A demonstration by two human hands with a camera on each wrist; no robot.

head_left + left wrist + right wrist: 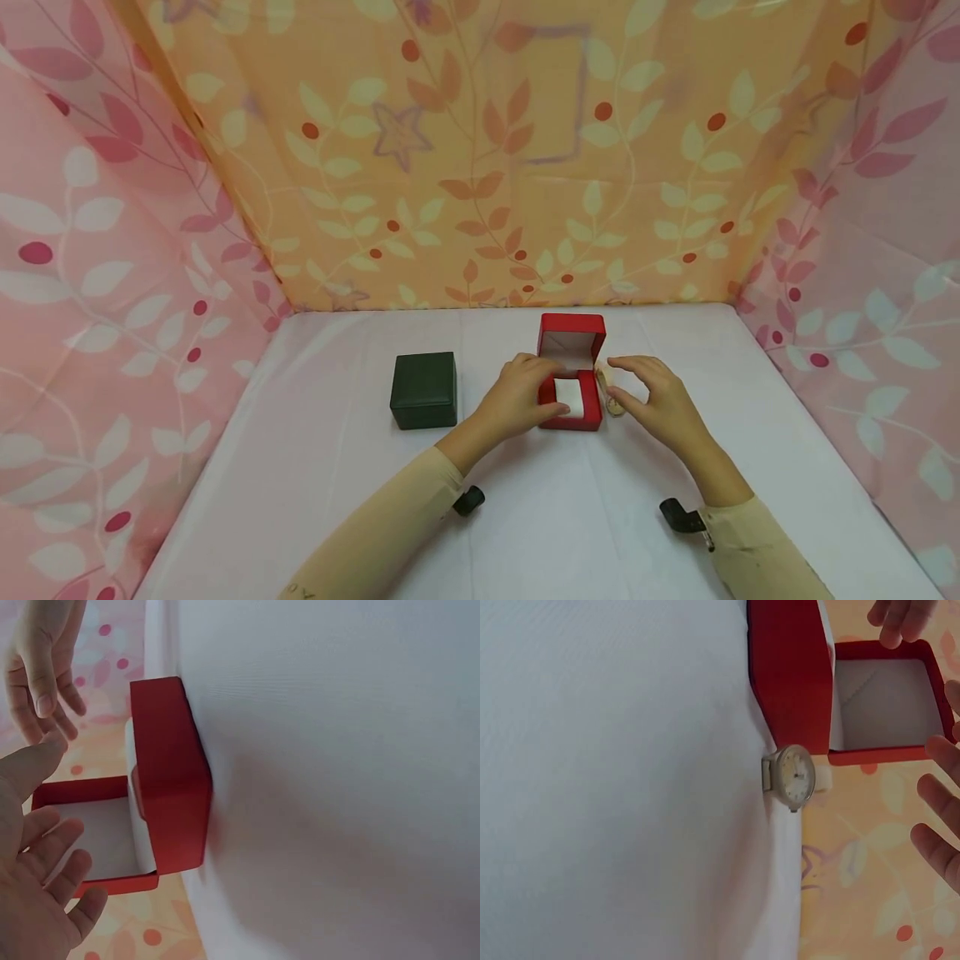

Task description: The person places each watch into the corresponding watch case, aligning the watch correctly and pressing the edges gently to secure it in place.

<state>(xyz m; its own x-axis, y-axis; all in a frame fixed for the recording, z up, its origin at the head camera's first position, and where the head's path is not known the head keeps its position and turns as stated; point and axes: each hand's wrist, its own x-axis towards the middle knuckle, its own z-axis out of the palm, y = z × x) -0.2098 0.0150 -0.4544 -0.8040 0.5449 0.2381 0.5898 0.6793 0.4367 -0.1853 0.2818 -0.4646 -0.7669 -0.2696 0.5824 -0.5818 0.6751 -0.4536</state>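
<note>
A red watch box [592,402] stands on the white cloth with its lid raised, showing a pale lining. Inside it sits a white cushion [570,397]. My left hand [513,398] hovers over the box's left side, thumb and fingers spread apart and holding nothing. On the other side, my right hand [666,407] is held with its fingers parted, close to a wristwatch [795,778]. That watch lies beside the box's right wall, its round pale dial facing up in the right wrist view. Neither hand grips anything.
A closed dark green box [423,392] sits to the left of the red one. White cloth [540,525] covers the table. Floral curtains hang around it, an orange one [480,192] at the back and pink ones [97,275] at the sides.
</note>
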